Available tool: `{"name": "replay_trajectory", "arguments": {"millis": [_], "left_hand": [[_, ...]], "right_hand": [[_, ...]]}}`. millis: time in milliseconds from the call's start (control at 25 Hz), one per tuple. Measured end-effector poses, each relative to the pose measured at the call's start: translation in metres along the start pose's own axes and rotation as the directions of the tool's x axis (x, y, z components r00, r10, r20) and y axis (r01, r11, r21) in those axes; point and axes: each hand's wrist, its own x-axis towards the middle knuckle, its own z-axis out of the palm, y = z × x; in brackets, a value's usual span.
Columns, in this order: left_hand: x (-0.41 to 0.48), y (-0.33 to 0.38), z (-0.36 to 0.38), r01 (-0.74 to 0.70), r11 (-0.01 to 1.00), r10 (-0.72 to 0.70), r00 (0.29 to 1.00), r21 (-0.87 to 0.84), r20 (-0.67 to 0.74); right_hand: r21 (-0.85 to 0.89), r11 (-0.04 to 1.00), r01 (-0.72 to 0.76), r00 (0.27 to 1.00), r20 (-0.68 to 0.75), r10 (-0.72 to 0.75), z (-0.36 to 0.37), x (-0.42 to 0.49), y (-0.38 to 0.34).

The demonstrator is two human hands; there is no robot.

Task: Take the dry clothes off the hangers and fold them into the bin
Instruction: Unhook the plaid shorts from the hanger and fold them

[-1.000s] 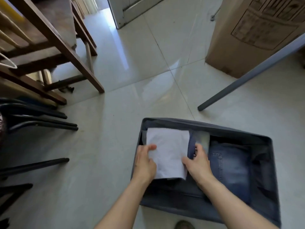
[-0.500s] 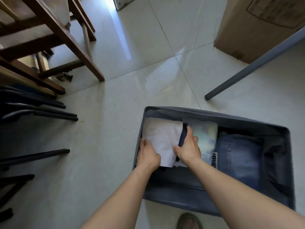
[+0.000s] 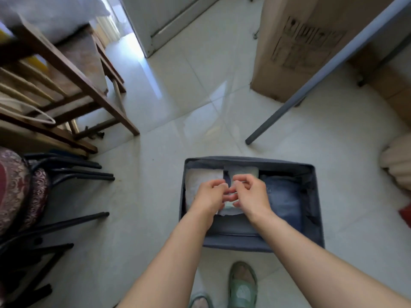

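Note:
A grey fabric bin (image 3: pixel 249 160) stands on the tiled floor in front of me. Inside it lie a folded white garment (image 3: pixel 199 183) at the left, a folded pale green garment (image 3: pixel 242 171) in the middle and folded blue jeans (image 3: pixel 283 196) at the right. My left hand (image 3: pixel 210 195) and my right hand (image 3: pixel 252 194) hover close together over the middle of the bin, above the white and pale green garments. Their fingers are loosely curled and almost meet. Neither hand visibly holds any cloth.
A wooden rack (image 3: pixel 77 85) with a white hanger (image 3: pixel 42 121) stands at the left, above black chair legs (image 3: pixel 73 172). A cardboard box (image 3: pixel 300 52) and a slanted grey pole (image 3: pixel 311 85) are at the right. My sandalled foot (image 3: pixel 242 283) is just before the bin.
Both hands have lifted off the white garment, which they were pressing down into the bin's left side, and have come together above it. The camera has drawn back.

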Motion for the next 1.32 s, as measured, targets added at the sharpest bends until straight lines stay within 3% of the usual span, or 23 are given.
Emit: {"name": "replay_trajectory", "arguments": {"millis": [80, 240, 440, 720, 960, 1120, 1320], "left_hand": [[-0.038, 0.024, 0.005, -0.012, 0.995, 0.013, 1.0, -0.1, 0.007], [-0.129, 0.075, 0.014, -0.13, 0.981, 0.141, 0.987, -0.146, 0.071], [-0.264, 0.133, 0.031, -0.226, 0.961, 0.259, 0.934, -0.158, 0.244], [-0.43, 0.145, 0.067, -0.381, 0.922, 0.365, 0.799, -0.067, 0.478], [-0.558, 0.132, 0.142, -0.566, 0.825, 0.387, 0.571, 0.006, 0.724], [-0.632, 0.096, 0.196, -0.601, 0.799, 0.346, 0.425, -0.025, 0.836], [-0.706, 0.038, 0.257, -0.596, 0.803, 0.232, 0.35, 0.025, 0.907]], "right_hand": [[0.124, 0.992, 0.035, 0.999, -0.013, -0.034, -0.023, -0.039, -0.032], [0.231, 0.962, 0.143, 0.99, -0.025, -0.142, -0.077, -0.119, -0.092], [0.224, 0.948, 0.228, 0.974, -0.068, -0.218, -0.146, -0.225, -0.148], [0.19, 0.897, 0.4, 0.903, -0.25, -0.35, -0.247, -0.392, -0.177], [0.107, 0.868, 0.485, 0.768, -0.526, -0.364, -0.348, -0.526, -0.141], [0.104, 0.842, 0.53, 0.649, -0.689, -0.323, -0.401, -0.595, -0.097], [0.035, 0.862, 0.506, 0.466, -0.852, -0.239, -0.463, -0.688, -0.03]]}}
